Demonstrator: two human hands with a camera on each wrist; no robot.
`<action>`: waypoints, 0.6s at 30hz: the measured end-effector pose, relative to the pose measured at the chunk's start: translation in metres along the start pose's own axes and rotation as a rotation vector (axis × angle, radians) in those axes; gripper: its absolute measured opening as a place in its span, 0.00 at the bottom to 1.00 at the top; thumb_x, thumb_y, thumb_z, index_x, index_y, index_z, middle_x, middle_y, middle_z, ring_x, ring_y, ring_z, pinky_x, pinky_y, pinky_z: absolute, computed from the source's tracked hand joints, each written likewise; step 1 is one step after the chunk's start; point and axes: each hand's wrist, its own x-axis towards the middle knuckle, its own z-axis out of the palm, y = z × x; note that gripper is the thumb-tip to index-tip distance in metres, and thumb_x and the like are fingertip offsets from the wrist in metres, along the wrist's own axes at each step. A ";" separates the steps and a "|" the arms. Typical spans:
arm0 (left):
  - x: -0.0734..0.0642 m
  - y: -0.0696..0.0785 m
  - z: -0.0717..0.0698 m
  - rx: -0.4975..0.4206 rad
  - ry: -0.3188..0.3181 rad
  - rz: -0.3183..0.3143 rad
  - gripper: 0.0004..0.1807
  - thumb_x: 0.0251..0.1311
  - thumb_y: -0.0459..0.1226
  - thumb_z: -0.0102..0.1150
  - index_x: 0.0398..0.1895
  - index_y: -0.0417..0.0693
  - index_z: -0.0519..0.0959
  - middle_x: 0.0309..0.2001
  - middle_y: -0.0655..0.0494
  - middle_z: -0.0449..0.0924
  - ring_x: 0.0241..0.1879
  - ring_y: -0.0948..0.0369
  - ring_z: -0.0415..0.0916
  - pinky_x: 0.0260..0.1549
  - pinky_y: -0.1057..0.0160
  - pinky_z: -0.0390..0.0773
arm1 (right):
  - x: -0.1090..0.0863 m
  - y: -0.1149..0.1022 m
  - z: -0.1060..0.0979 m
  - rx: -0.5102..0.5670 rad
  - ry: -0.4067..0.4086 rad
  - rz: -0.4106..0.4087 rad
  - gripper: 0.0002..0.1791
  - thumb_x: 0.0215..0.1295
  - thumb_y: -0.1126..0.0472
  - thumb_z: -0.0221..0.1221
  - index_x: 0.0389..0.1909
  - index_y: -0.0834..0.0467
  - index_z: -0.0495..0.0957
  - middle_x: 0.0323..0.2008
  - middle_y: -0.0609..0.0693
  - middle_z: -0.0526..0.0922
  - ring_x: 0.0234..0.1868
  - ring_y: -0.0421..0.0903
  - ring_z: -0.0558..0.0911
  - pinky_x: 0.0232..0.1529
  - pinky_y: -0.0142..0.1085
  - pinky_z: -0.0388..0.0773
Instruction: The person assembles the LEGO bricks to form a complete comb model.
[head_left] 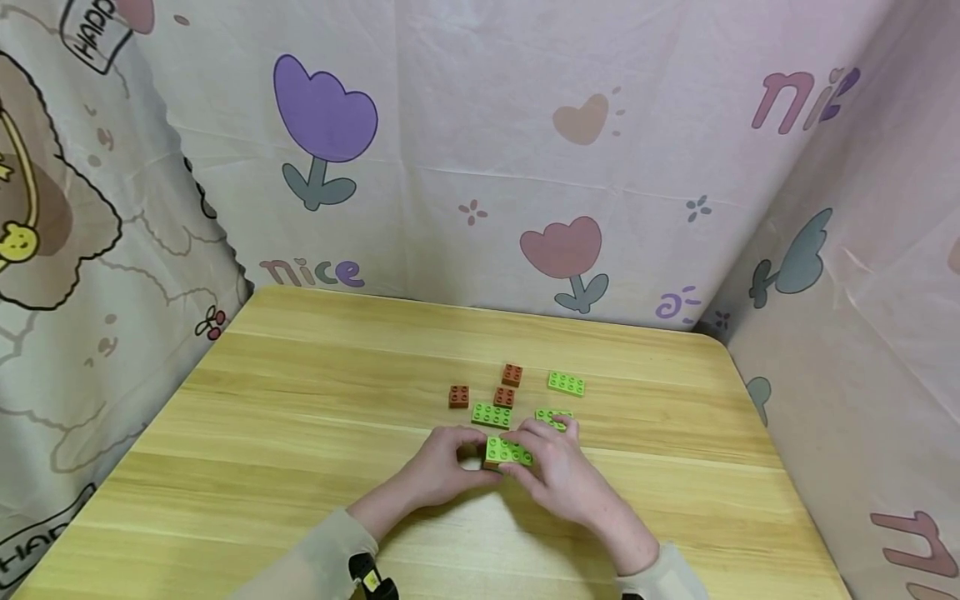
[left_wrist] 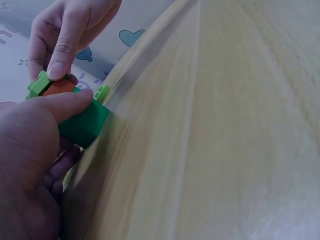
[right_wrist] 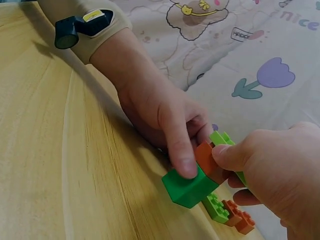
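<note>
A small stack of toy building bricks stands low over the table between both hands. Its bottom is a dark green brick (right_wrist: 187,189), its middle an orange-brown brick (right_wrist: 206,159), and on top lies a light green brick (head_left: 506,451) with studs up. My left hand (head_left: 438,471) grips the stack from the left, thumb on the dark green brick in the left wrist view. From the right, my right hand (head_left: 555,467) pinches the light green brick, its thumb at the near side; the far fingers are partly hidden in the wrist views.
Beyond the hands lie three brown bricks (head_left: 459,397) and a light green brick (head_left: 492,415). Another light green brick (head_left: 553,418) is partly behind the right hand, one more (head_left: 566,382) farther back. Printed cloth (head_left: 450,167) hangs behind the wooden table (head_left: 300,375) and along its sides.
</note>
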 end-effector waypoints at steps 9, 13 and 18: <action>-0.004 0.008 -0.009 -0.066 0.022 0.015 0.26 0.58 0.54 0.79 0.60 0.72 0.84 0.56 0.77 0.84 0.55 0.64 0.82 0.64 0.42 0.73 | -0.001 0.000 -0.001 -0.003 -0.002 -0.002 0.23 0.68 0.53 0.71 0.61 0.56 0.84 0.45 0.38 0.81 0.48 0.36 0.78 0.65 0.67 0.57; -0.003 0.011 -0.011 -0.080 0.045 0.057 0.21 0.61 0.54 0.76 0.58 0.71 0.86 0.55 0.76 0.85 0.56 0.65 0.82 0.66 0.40 0.69 | -0.001 0.000 0.000 0.008 -0.002 0.001 0.22 0.70 0.50 0.70 0.60 0.56 0.84 0.45 0.36 0.81 0.47 0.35 0.78 0.65 0.68 0.57; -0.001 0.010 -0.012 -0.091 0.047 0.100 0.19 0.62 0.50 0.76 0.57 0.66 0.88 0.55 0.74 0.86 0.58 0.64 0.82 0.67 0.46 0.72 | 0.000 0.001 0.000 0.045 -0.010 0.022 0.21 0.70 0.50 0.70 0.59 0.55 0.85 0.46 0.35 0.82 0.48 0.34 0.79 0.66 0.69 0.56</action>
